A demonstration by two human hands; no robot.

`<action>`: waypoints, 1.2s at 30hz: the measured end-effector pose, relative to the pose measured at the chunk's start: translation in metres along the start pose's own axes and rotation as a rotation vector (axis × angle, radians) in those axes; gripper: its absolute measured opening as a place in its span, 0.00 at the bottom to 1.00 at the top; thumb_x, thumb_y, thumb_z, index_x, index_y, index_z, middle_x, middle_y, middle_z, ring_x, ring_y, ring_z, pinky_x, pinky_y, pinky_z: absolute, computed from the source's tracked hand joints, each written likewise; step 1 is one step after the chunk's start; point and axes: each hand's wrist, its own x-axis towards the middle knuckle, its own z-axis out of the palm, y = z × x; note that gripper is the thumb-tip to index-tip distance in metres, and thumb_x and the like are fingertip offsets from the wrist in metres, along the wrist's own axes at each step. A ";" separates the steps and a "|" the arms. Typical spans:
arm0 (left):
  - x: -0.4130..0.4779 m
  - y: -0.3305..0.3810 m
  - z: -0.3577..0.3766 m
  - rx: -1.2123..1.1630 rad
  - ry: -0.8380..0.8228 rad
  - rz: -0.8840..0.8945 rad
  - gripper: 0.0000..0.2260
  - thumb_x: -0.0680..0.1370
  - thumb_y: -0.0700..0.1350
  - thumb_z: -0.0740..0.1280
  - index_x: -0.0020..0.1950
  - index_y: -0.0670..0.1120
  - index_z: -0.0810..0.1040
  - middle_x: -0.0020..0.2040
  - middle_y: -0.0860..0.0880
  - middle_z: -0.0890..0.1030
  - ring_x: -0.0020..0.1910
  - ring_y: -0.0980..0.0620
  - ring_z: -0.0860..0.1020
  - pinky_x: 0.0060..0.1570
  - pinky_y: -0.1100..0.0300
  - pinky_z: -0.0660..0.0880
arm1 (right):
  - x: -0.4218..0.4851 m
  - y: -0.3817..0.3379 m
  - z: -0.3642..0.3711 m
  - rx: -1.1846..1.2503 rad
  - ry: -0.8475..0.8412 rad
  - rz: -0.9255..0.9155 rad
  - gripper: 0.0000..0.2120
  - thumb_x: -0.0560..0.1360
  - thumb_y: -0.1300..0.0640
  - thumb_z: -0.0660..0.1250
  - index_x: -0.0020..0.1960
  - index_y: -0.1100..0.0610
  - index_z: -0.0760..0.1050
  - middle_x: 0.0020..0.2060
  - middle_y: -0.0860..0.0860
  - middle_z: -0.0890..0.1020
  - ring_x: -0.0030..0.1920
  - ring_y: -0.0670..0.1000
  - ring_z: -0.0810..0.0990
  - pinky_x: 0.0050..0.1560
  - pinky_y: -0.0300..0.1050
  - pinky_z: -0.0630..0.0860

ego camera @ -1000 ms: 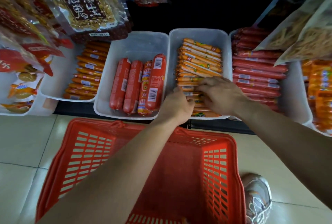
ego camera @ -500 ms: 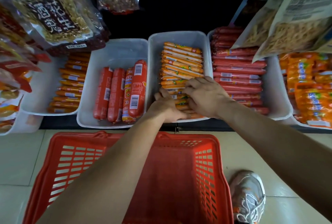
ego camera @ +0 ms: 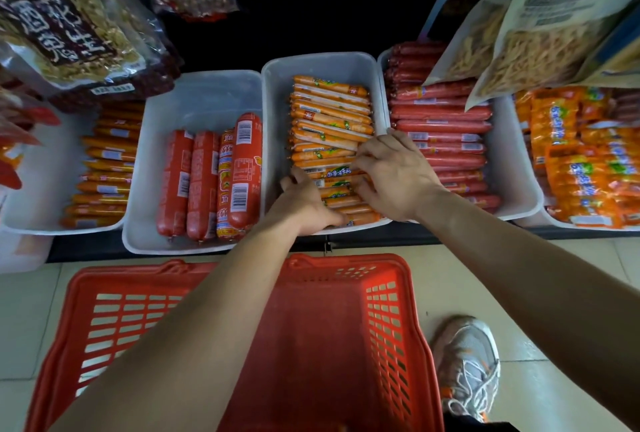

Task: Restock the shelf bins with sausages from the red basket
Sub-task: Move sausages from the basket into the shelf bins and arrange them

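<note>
Two hands: both are working close together in the middle bin (ego camera: pixel 318 61); the left hand (ego camera: pixel 304 201) is curling round the nearest orange sausages (ego camera: pixel 329 109), and the right hand (ego camera: pixel 391 175) is spreading its fingers over the stack, though I cannot tell whether it is pinching one.
Sausages: they are lying crosswise in rows, filling most of the bin.
Red basket (ego camera: pixel 391 327): it is sitting on the floor below, showing no sausages where visible.
Handling: they are probably light, firm and slick-wrapped, so gripping mid-length is looking safest.
</note>
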 end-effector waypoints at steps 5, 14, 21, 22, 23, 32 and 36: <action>0.007 -0.012 -0.001 -0.074 -0.006 0.047 0.56 0.62 0.59 0.81 0.79 0.50 0.50 0.75 0.46 0.61 0.73 0.45 0.63 0.68 0.52 0.64 | 0.000 -0.002 0.003 0.012 0.033 0.009 0.18 0.75 0.46 0.59 0.55 0.52 0.83 0.55 0.53 0.80 0.61 0.56 0.75 0.74 0.58 0.58; 0.007 -0.013 0.009 -0.027 0.105 0.066 0.54 0.60 0.65 0.79 0.77 0.50 0.55 0.72 0.45 0.67 0.69 0.45 0.69 0.63 0.52 0.70 | -0.002 -0.001 0.004 0.020 0.052 0.007 0.19 0.75 0.46 0.57 0.56 0.53 0.82 0.54 0.52 0.80 0.59 0.56 0.76 0.74 0.58 0.59; 0.020 -0.001 0.007 -0.418 0.196 -0.037 0.46 0.66 0.60 0.79 0.75 0.50 0.57 0.70 0.45 0.69 0.64 0.44 0.75 0.56 0.54 0.71 | 0.011 0.000 -0.006 -0.081 -0.124 -0.014 0.35 0.77 0.41 0.60 0.79 0.53 0.56 0.78 0.56 0.58 0.77 0.58 0.59 0.78 0.59 0.47; 0.022 -0.002 0.008 -0.430 0.181 -0.018 0.46 0.65 0.60 0.79 0.74 0.51 0.58 0.69 0.47 0.71 0.64 0.46 0.75 0.57 0.54 0.71 | 0.015 0.000 -0.007 -0.101 -0.153 -0.019 0.37 0.77 0.40 0.59 0.80 0.53 0.52 0.79 0.55 0.55 0.78 0.57 0.55 0.78 0.60 0.43; 0.021 -0.004 0.008 -0.435 0.171 0.001 0.44 0.65 0.59 0.80 0.73 0.52 0.60 0.67 0.49 0.73 0.63 0.48 0.75 0.57 0.55 0.70 | 0.019 0.000 -0.007 -0.125 -0.179 -0.027 0.37 0.78 0.40 0.58 0.81 0.53 0.49 0.79 0.55 0.53 0.79 0.55 0.52 0.78 0.61 0.41; 0.042 -0.002 -0.008 -0.545 0.292 0.096 0.30 0.73 0.54 0.75 0.71 0.53 0.65 0.63 0.52 0.77 0.63 0.50 0.76 0.59 0.54 0.70 | 0.061 0.005 -0.023 -0.154 -0.248 -0.081 0.37 0.76 0.57 0.67 0.79 0.41 0.54 0.80 0.48 0.55 0.79 0.54 0.52 0.78 0.60 0.41; 0.055 -0.005 -0.010 -0.526 0.334 0.124 0.26 0.77 0.51 0.71 0.72 0.53 0.65 0.64 0.51 0.78 0.63 0.48 0.77 0.64 0.50 0.73 | 0.074 0.008 -0.025 -0.215 -0.178 -0.088 0.37 0.74 0.61 0.69 0.77 0.42 0.58 0.77 0.47 0.63 0.76 0.55 0.61 0.77 0.59 0.47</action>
